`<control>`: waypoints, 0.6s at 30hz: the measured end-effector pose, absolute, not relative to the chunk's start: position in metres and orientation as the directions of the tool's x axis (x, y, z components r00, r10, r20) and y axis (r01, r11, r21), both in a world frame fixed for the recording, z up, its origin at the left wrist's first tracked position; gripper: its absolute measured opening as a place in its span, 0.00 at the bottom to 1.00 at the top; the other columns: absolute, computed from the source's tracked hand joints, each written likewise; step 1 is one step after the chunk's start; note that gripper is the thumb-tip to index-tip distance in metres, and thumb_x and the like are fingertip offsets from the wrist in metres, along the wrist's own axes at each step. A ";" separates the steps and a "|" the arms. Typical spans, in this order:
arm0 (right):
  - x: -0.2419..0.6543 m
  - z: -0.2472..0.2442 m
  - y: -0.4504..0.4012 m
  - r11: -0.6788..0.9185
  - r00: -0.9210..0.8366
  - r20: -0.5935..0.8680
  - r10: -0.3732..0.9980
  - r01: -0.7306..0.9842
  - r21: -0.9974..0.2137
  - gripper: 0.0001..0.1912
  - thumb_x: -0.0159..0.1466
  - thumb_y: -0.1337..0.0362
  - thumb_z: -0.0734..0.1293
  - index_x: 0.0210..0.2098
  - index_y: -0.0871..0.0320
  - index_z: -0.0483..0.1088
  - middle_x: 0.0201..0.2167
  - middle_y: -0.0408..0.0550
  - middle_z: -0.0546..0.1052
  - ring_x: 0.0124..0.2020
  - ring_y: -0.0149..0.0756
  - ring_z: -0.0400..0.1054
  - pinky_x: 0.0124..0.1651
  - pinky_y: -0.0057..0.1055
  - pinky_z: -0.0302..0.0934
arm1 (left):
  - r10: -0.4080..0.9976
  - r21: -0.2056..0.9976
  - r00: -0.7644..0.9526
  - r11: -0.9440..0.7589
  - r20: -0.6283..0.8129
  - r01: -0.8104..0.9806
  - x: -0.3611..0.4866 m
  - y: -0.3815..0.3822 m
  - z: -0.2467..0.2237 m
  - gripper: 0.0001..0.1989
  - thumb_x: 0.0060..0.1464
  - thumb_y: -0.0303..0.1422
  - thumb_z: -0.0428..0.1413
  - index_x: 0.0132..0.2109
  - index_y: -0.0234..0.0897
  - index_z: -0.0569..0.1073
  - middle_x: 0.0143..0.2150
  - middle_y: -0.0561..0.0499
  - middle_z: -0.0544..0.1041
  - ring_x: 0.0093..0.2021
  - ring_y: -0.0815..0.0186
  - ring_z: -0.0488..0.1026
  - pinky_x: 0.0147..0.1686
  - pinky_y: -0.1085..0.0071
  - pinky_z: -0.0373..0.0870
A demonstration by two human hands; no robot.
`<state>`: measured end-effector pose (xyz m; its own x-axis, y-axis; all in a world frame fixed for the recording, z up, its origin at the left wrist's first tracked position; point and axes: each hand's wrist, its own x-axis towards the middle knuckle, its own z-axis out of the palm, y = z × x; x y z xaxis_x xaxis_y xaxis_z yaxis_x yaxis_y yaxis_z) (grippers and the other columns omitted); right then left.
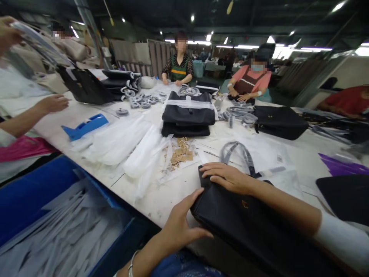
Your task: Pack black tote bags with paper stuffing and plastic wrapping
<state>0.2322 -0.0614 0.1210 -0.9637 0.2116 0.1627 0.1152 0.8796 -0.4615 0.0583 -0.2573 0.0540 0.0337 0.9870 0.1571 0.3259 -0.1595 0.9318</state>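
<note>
A large black handbag (245, 227) lies at the lower right, partly over the table's edge, with a small gold emblem on it. Its handle (238, 152), wrapped in clear plastic, stands up beyond my right forearm. My right hand (227, 177) rests on the bag's far left corner, fingers stretched out. At the bag's left edge, my left hand (184, 221) has its thumb and fingers spread, touching the side. Brown paper tags (181, 154) with strings lie just ahead, in front of stacked black bags (188, 111).
White plastic sleeves (115, 142) and a blue holder (86, 126) lie at the left. A blue bin (57, 181) holds white strips below the table (152, 204). Another person's hands hold a black bag's straps at far left. Other people work across the table.
</note>
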 end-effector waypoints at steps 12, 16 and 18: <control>0.205 0.082 -0.042 0.787 -0.921 0.363 0.141 -0.118 -0.605 0.23 0.73 0.61 0.50 0.26 0.57 0.66 0.23 0.46 0.72 0.30 0.35 0.69 0.43 0.38 0.65 | 0.992 0.992 -0.035 -0.117 0.119 0.050 0.066 -0.254 0.034 0.44 0.31 0.51 0.72 0.55 0.39 0.71 0.49 0.45 0.78 0.47 0.57 0.76 0.50 0.69 0.71; 0.208 0.112 -0.041 0.963 -0.915 0.402 0.027 -0.084 -0.257 0.18 0.70 0.65 0.57 0.24 0.56 0.64 0.18 0.43 0.65 0.22 0.33 0.59 0.32 0.33 0.59 | 0.986 0.987 0.057 -0.156 0.154 0.028 0.059 -0.246 0.032 0.36 0.35 0.57 0.67 0.45 0.35 0.77 0.39 0.45 0.80 0.38 0.59 0.77 0.42 0.70 0.72; 0.216 0.132 -0.042 0.991 -0.930 0.368 -0.007 -0.056 -0.121 0.16 0.70 0.64 0.58 0.25 0.56 0.65 0.18 0.44 0.66 0.23 0.34 0.59 0.32 0.35 0.59 | 0.979 0.991 0.174 -0.095 0.110 -0.093 0.052 -0.238 0.033 0.37 0.38 0.62 0.62 0.43 0.34 0.78 0.39 0.43 0.80 0.39 0.58 0.77 0.43 0.68 0.72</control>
